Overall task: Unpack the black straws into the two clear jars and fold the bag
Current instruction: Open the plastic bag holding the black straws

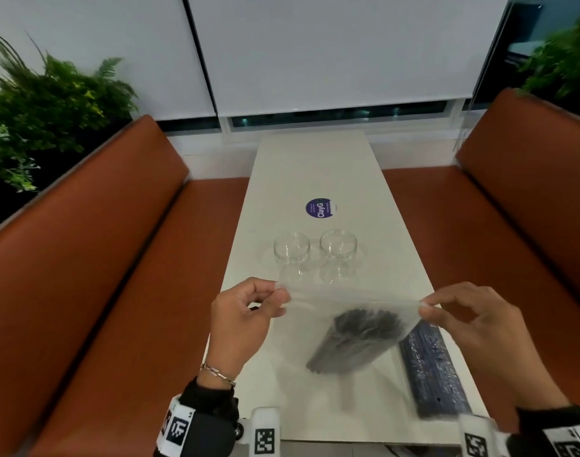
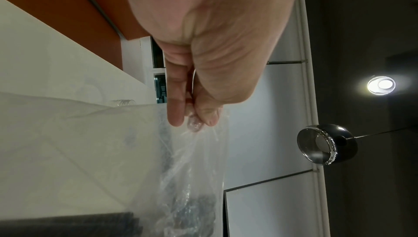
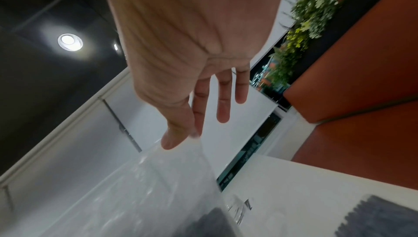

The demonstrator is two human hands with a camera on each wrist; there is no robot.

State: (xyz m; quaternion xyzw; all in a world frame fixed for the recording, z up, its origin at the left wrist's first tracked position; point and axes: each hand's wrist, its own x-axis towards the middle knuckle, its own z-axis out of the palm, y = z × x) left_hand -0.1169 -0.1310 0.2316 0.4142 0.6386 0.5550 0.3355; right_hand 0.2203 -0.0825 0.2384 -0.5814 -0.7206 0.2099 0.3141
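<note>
A clear plastic bag (image 1: 347, 301) hangs above the near part of the white table (image 1: 315, 166), held up by its top corners. Inside it a bundle of black straws (image 1: 357, 338) leans down to the left. My left hand (image 1: 275, 301) pinches the bag's left corner (image 2: 194, 124) between thumb and fingers. My right hand (image 1: 428, 310) pinches the right corner (image 3: 192, 137) with thumb and forefinger, the other fingers spread. Two clear jars (image 1: 291, 250) (image 1: 338, 247) stand side by side, upright, just beyond the bag.
A second dark blue-black pack (image 1: 430, 371) lies flat on the table at the near right. A round purple sticker (image 1: 320, 208) sits past the jars. Orange bench seats (image 1: 84, 275) flank the table on both sides, with plants (image 1: 44, 103) behind them.
</note>
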